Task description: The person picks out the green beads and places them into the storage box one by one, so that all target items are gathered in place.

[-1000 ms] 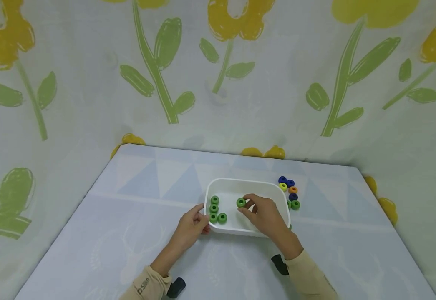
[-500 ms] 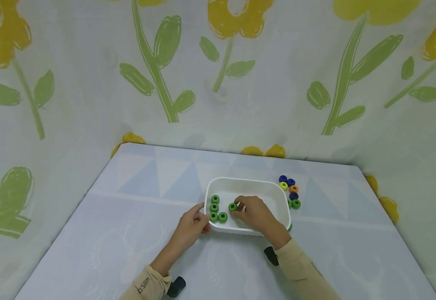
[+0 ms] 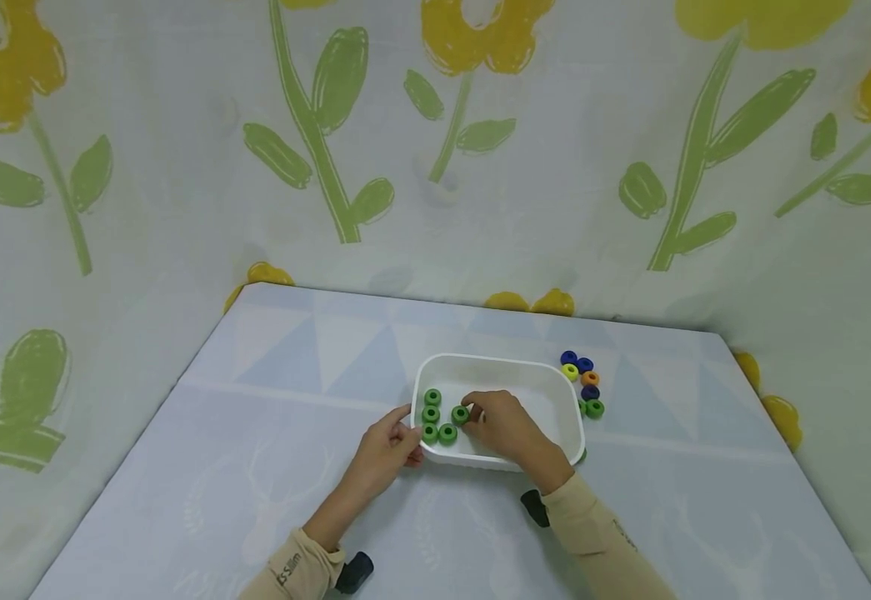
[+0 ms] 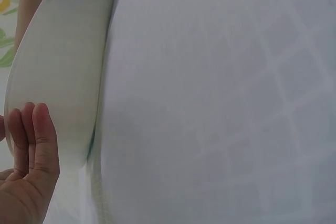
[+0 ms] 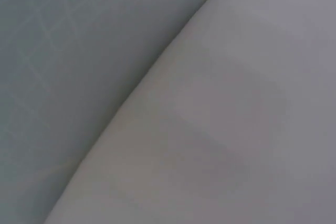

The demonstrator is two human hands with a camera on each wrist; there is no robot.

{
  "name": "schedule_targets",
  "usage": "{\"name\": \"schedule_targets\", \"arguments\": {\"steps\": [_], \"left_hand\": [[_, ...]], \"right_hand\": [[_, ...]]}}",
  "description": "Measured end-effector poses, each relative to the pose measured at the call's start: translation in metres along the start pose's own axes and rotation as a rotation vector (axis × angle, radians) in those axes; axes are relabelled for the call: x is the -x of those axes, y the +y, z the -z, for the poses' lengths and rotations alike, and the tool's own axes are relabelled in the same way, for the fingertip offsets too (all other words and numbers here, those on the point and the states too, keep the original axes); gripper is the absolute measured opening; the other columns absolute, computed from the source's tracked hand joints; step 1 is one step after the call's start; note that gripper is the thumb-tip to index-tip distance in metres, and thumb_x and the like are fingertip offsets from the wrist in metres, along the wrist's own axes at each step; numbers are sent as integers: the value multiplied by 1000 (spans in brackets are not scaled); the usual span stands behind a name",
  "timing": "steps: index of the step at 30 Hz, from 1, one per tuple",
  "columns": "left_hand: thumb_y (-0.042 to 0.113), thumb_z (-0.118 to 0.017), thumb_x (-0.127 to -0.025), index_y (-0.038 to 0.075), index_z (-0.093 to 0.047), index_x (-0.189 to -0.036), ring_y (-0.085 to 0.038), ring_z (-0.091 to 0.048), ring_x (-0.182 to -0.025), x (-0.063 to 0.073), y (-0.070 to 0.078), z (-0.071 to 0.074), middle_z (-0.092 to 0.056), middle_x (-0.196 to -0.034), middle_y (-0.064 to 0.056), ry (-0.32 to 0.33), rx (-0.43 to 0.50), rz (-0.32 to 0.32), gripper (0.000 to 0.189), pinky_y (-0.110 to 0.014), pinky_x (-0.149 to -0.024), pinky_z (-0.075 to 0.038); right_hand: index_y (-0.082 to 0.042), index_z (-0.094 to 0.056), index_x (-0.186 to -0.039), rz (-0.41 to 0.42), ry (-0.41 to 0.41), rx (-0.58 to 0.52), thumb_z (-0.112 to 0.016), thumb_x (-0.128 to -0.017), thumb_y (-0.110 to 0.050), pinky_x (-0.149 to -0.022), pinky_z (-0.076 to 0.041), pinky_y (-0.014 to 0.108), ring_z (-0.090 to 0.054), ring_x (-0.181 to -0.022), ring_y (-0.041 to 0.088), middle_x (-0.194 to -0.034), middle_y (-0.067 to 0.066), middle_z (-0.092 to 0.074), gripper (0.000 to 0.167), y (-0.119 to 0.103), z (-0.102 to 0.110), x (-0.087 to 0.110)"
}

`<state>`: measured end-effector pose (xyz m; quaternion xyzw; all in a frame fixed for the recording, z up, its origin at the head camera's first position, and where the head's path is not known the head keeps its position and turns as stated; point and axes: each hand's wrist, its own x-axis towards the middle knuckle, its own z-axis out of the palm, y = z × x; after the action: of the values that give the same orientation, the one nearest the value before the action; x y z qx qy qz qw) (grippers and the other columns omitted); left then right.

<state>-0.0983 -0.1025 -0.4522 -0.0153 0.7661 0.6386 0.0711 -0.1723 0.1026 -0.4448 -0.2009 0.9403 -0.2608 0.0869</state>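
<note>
A white plastic tray with rounded corners stands on the table. My left hand holds it at the near left corner, thumb at the rim; in the left wrist view that hand's fingers lie along the outer wall. Inside, several green ring-shaped beads sit in an L along the left end. My right hand reaches over the near wall and pinches another green bead low in the tray, just right of that group. The right wrist view shows only a blurred pale surface, no hand.
Right of the tray lie loose beads: blue, yellow, orange and green. One more green bead peeks out by the near right corner. A flower-print cloth rises behind the table.
My right hand has carried the green bead left and down into the tray, close to the other green beads. The left hand has kept its hold on the corner.
</note>
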Motion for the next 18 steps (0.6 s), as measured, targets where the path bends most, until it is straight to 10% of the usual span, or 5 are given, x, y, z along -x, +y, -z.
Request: {"name": "schedule_targets", "arguments": {"steps": [18], "left_hand": [[7,-58,-99,-9,-43,-146,-16,-67,-74,5,4,-1,-67,-86,-18,22,19,5,52,-32,-67,-64]], "right_hand": [[-6,-74,-114,80,-17,-21,-72,-87,-1,-75,-56,32,-63,-78,12,-91,4,-75,27,-7,-5,-2]]}}
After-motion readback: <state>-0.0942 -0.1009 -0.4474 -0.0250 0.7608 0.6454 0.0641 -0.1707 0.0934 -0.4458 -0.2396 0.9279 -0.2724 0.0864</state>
